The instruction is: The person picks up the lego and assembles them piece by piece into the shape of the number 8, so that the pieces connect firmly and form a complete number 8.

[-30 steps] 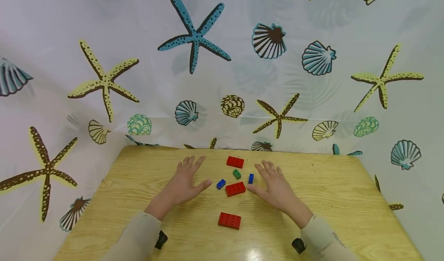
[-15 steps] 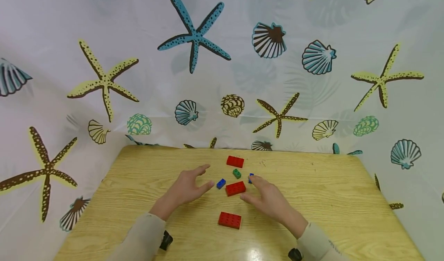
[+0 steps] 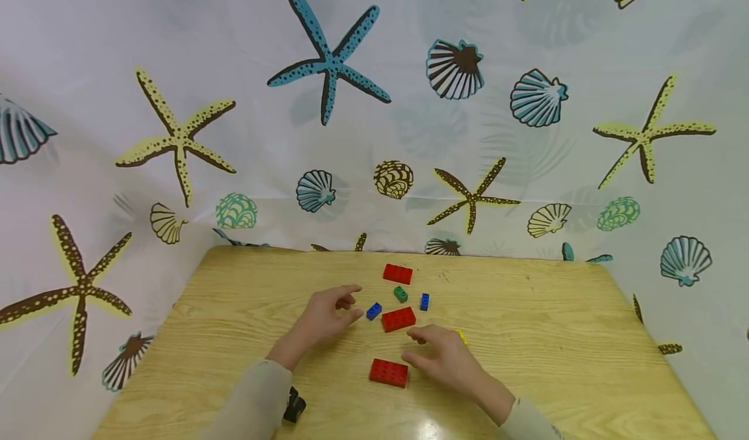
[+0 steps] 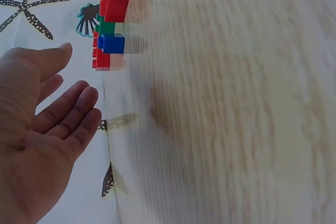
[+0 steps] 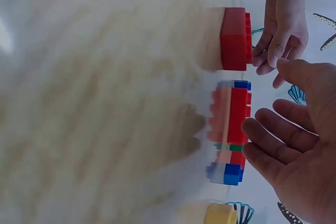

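My left hand (image 3: pixel 325 314) hovers just left of a small blue brick (image 3: pixel 374 310), its fingers loosely bent and holding nothing. The right hand (image 3: pixel 447 357), also holding nothing, hangs with relaxed fingers between the middle red brick (image 3: pixel 398 320) and the nearest red brick (image 3: pixel 389 372), on their right side. Behind the middle one lie a green brick (image 3: pixel 400 294), a second blue brick (image 3: pixel 424 301) and a far red brick (image 3: pixel 398 273). A yellow block (image 5: pixel 220 214) shows in the right wrist view; in the head view my right hand mostly hides it.
The bricks lie spread on a wooden table (image 3: pixel 544 323). A white curtain (image 3: pixel 374 128) printed with starfish and shells hangs behind the table's back edge and along both sides.
My right hand has drawn back toward the near red brick, uncovering the right blue brick and a bit of yellow. The left hand has shifted slightly right, its fingers more bent.
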Action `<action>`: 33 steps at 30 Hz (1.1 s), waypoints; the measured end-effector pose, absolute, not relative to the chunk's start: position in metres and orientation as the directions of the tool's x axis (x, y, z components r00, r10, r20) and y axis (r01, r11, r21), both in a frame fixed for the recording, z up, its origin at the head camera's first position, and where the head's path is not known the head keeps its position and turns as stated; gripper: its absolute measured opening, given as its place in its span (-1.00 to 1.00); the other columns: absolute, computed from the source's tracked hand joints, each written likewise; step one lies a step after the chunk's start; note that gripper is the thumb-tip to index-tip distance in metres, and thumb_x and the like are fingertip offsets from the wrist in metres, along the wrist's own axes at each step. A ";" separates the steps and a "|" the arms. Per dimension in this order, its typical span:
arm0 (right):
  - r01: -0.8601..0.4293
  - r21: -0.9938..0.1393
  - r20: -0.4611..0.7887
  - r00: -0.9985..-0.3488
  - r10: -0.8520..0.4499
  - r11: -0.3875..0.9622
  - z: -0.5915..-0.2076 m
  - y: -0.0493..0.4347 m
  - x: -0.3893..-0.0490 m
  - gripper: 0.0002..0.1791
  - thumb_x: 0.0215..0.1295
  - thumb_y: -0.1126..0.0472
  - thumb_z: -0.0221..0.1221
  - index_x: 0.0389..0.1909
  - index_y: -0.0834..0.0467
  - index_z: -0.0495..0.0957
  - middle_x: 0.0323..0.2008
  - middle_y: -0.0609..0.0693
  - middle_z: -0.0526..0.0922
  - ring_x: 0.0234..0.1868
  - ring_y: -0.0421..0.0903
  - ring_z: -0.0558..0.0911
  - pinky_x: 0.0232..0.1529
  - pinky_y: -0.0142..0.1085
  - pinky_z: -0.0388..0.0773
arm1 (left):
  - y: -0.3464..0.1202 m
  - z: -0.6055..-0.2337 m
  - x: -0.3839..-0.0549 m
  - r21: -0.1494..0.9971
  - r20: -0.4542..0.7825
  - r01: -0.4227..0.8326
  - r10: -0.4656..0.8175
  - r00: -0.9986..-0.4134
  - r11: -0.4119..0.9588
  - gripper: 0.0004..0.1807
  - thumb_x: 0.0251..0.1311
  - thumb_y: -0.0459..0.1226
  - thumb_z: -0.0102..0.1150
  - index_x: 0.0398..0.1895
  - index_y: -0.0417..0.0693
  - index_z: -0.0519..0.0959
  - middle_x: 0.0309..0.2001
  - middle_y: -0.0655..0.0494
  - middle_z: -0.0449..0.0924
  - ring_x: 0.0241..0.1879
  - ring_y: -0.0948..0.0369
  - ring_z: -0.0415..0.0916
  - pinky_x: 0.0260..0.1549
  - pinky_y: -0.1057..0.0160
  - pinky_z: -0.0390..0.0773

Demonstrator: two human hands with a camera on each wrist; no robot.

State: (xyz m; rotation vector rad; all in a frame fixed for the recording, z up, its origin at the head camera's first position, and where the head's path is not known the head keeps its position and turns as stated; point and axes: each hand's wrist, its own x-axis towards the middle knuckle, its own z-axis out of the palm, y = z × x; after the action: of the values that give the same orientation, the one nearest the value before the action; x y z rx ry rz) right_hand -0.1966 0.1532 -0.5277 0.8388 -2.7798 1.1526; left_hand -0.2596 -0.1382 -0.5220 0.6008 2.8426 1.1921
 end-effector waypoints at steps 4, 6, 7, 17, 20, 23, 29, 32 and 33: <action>-0.480 -0.644 0.176 -0.850 -0.496 0.595 -0.535 0.152 -0.192 -0.60 0.46 0.03 0.34 0.14 0.19 0.71 0.02 0.05 0.79 0.02 -0.03 0.74 0.08 -0.14 0.70 | -0.135 -0.528 -0.262 0.705 0.118 0.319 0.339 -0.933 0.633 -0.46 0.41 -0.26 0.35 0.42 -0.17 0.53 0.05 -0.14 0.72 0.01 0.03 0.68 0.13 -0.05 0.67; -0.485 -0.639 0.169 -0.846 -0.506 0.597 -0.537 0.152 -0.191 -0.61 0.46 0.01 0.34 0.13 0.18 0.72 0.02 0.04 0.80 0.03 -0.05 0.74 0.11 -0.15 0.69 | -0.134 -0.530 -0.264 0.710 0.108 0.306 0.331 -0.937 0.634 -0.45 0.40 -0.27 0.36 0.42 -0.16 0.53 0.03 -0.10 0.72 0.00 0.06 0.67 0.13 -0.03 0.67; -0.488 -0.636 0.168 -0.844 -0.510 0.598 -0.538 0.152 -0.190 -0.61 0.46 0.00 0.33 0.12 0.17 0.72 0.03 0.03 0.80 0.04 -0.07 0.74 0.12 -0.15 0.69 | -0.133 -0.531 -0.265 0.710 0.100 0.300 0.329 -0.939 0.638 -0.44 0.39 -0.27 0.36 0.43 -0.16 0.52 0.03 -0.08 0.72 0.00 0.07 0.67 0.13 -0.03 0.67; -0.507 -0.635 0.147 -0.820 -0.553 0.583 -0.541 0.153 -0.187 -0.56 0.45 -0.07 0.33 0.13 0.16 0.73 0.02 -0.02 0.80 0.06 -0.11 0.73 0.15 -0.16 0.66 | -0.126 -0.538 -0.269 0.715 0.064 0.280 0.338 -0.939 0.641 -0.42 0.35 -0.33 0.39 0.43 -0.16 0.52 -0.05 -0.04 0.69 -0.04 0.13 0.63 0.12 0.01 0.66; -0.514 -0.621 0.134 -0.813 -0.566 0.592 -0.541 0.154 -0.186 -0.56 0.45 -0.09 0.33 0.12 0.14 0.74 0.02 -0.05 0.80 0.07 -0.12 0.71 0.15 -0.17 0.65 | -0.123 -0.539 -0.270 0.713 0.062 0.286 0.348 -0.935 0.641 -0.42 0.36 -0.32 0.38 0.43 -0.17 0.52 -0.07 -0.04 0.69 -0.07 0.15 0.62 0.09 0.02 0.66; -0.531 -0.609 0.140 -0.803 -0.579 0.589 -0.542 0.154 -0.186 -0.59 0.46 -0.09 0.32 0.10 0.12 0.74 0.00 -0.06 0.81 0.05 -0.14 0.70 0.14 -0.18 0.64 | -0.120 -0.539 -0.271 0.712 0.046 0.280 0.355 -0.934 0.644 -0.42 0.37 -0.31 0.38 0.44 -0.16 0.52 -0.07 -0.01 0.67 -0.09 0.17 0.58 0.08 0.03 0.65; -0.560 -0.602 0.176 -0.788 -0.589 0.569 -0.543 0.155 -0.186 -0.65 0.46 -0.04 0.33 0.05 0.12 0.76 -0.05 -0.08 0.81 0.01 -0.18 0.69 0.10 -0.22 0.65 | -0.116 -0.541 -0.274 0.713 0.017 0.267 0.364 -0.931 0.648 -0.39 0.38 -0.29 0.37 0.48 -0.10 0.49 -0.08 0.05 0.65 -0.12 0.20 0.51 0.07 0.07 0.61; -0.560 -0.604 0.175 -0.787 -0.591 0.567 -0.543 0.155 -0.187 -0.66 0.46 -0.03 0.33 0.04 0.11 0.77 -0.05 -0.10 0.80 0.01 -0.19 0.68 0.09 -0.23 0.65 | -0.115 -0.543 -0.276 0.711 0.007 0.262 0.365 -0.931 0.653 -0.37 0.37 -0.30 0.37 0.49 -0.07 0.47 -0.09 0.09 0.64 -0.13 0.22 0.50 0.07 0.07 0.60; -0.557 -0.605 0.169 -0.788 -0.592 0.569 -0.543 0.155 -0.187 -0.66 0.46 -0.04 0.33 0.05 0.11 0.77 -0.05 -0.11 0.80 0.01 -0.20 0.68 0.09 -0.24 0.64 | -0.114 -0.543 -0.276 0.709 0.003 0.260 0.366 -0.931 0.655 -0.37 0.37 -0.30 0.37 0.49 -0.07 0.47 -0.09 0.10 0.64 -0.13 0.21 0.50 0.07 0.07 0.60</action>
State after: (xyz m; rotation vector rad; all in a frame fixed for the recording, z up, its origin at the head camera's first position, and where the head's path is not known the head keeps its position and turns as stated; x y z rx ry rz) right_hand -0.1871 0.1553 -0.5430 1.0361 -2.8287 1.0611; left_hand -0.2760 -0.1141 -0.5434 0.5190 2.7291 1.1367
